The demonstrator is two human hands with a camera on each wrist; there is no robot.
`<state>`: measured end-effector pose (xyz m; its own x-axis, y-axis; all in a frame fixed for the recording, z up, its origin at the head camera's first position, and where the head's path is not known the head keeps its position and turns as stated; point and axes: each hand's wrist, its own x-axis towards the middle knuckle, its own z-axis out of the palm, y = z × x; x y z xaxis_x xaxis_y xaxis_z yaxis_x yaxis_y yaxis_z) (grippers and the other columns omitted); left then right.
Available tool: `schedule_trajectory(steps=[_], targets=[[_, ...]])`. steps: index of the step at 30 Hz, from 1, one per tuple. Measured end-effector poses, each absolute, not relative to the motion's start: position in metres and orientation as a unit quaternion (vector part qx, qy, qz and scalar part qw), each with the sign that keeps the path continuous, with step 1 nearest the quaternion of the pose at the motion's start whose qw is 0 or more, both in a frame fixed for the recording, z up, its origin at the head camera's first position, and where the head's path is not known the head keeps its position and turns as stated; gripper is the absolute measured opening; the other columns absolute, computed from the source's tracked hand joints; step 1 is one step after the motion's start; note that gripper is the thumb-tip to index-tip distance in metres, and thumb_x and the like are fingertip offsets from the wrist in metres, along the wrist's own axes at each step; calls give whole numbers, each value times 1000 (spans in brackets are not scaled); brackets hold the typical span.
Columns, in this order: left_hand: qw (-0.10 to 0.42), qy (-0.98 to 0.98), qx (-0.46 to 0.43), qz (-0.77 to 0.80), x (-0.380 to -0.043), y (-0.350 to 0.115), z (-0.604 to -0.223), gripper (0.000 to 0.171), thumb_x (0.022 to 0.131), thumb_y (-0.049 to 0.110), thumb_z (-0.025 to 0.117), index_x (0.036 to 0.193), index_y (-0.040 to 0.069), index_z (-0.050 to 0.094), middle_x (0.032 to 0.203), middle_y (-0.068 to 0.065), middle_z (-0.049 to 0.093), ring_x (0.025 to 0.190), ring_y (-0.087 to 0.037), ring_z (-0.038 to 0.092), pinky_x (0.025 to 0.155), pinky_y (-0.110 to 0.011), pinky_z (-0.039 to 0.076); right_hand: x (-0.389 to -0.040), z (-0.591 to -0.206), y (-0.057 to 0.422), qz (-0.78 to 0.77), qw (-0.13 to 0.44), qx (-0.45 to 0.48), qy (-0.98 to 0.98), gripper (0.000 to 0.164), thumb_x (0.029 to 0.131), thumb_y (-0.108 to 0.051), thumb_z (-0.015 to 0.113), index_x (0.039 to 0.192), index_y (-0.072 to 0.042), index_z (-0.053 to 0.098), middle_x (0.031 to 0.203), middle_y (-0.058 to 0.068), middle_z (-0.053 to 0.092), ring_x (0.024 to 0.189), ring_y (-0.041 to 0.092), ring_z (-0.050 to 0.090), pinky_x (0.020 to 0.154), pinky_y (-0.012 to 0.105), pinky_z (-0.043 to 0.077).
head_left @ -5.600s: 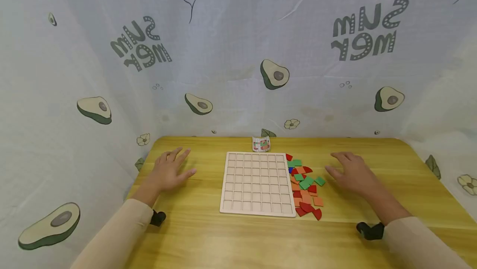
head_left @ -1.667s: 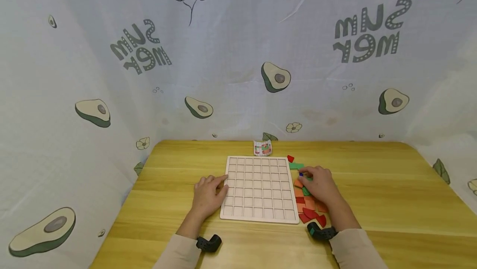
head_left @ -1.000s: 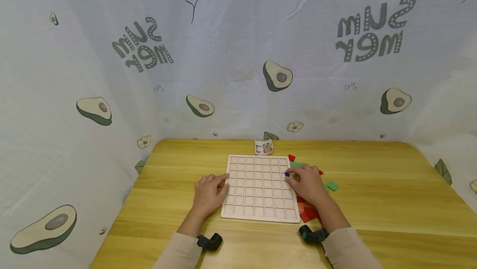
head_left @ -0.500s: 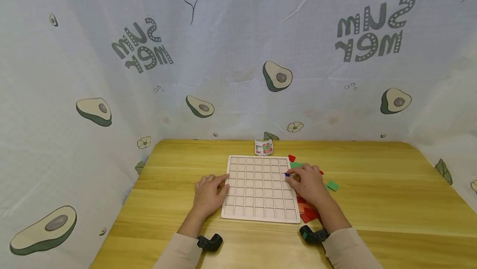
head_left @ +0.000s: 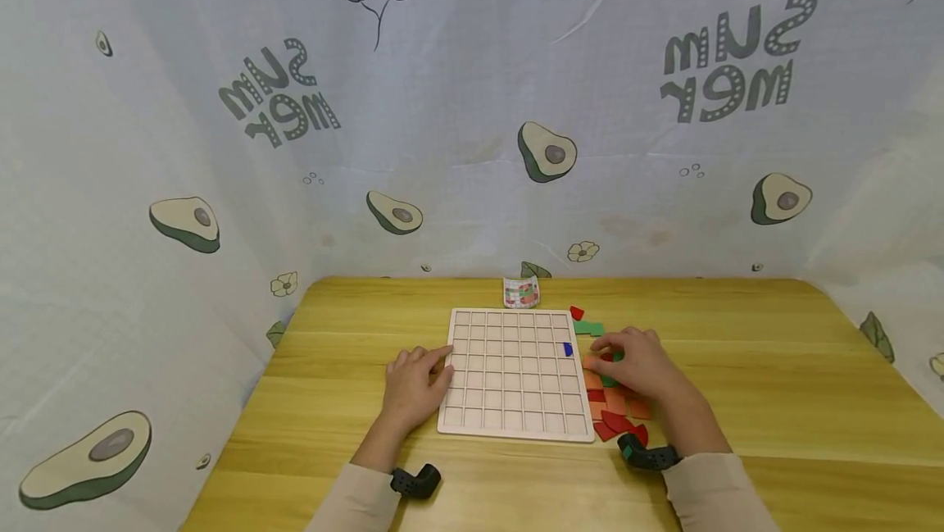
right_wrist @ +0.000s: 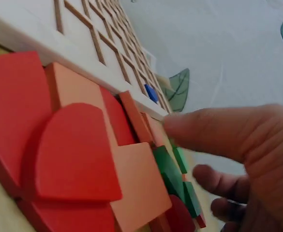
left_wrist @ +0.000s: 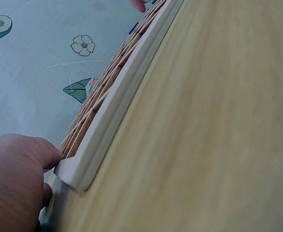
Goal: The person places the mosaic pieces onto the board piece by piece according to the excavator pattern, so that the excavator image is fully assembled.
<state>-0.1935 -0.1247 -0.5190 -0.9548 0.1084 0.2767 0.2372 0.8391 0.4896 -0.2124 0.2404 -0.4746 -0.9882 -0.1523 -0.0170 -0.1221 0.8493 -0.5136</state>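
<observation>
A pale wooden grid board (head_left: 509, 425) lies on the table. A small blue tile (head_left: 568, 349) sits in a cell of its rightmost column. My left hand (head_left: 415, 387) rests against the board's left edge with forefinger and thumb. In the left wrist view the thumb touches the board's corner. My right hand (head_left: 640, 364) hovers over the pile of flat tiles on the board's right. Thumb and fingers stand apart in the right wrist view, with nothing seen between them. An orange tile (right_wrist: 137, 181), a green tile (right_wrist: 169, 170) and a rounded red tile (right_wrist: 76, 152) lie below.
Behind the board is a small printed card (head_left: 521, 293) with a coloured grid pattern. A red tile (head_left: 577, 313) and green tiles (head_left: 588, 328) lie by the board's back right corner. A printed curtain (head_left: 442, 106) hangs beyond the table's far edge.
My right hand has put the blue tile on the board and let go, then moved right, back over the tiles. My left hand came to the board's edge earlier and stays there.
</observation>
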Motion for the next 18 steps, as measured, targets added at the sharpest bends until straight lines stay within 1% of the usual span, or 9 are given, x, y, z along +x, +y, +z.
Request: schedule_trajectory(steps=[3,7,13,18], targets=[[119,-952,-89,-269,-193,-124,-519,35,97,34,65,130,26,72,84,9,57,79,-12,40,79,-33,28,-213,-472,243,-246,57,-68,965,30,88,-36,78,105,-12,77,106,14,65,103,35,46,82,47,45],[119,-953,-89,-266,-193,-125,-519,35,97,34,65,130,26,71,85,8,58,80,-11,41,79,-33,28,-212,-472,243,-226,54,-63,971,29,88,-33,77,105,-10,76,104,13,65,101,35,48,83,48,45],[124,-952,-90,-266,-193,-125,-520,35,96,34,66,130,25,72,85,8,59,79,-11,41,78,-33,28,-213,-474,240,-232,42,-68,969,27,88,-32,78,101,-9,75,90,9,62,94,31,48,76,40,41],[123,-952,-91,-264,-193,-125,-520,35,97,34,65,130,26,72,85,8,59,80,-11,41,79,-33,28,-215,-478,243,-272,57,-51,959,32,89,-32,78,107,-6,73,79,4,53,83,23,48,70,33,38]])
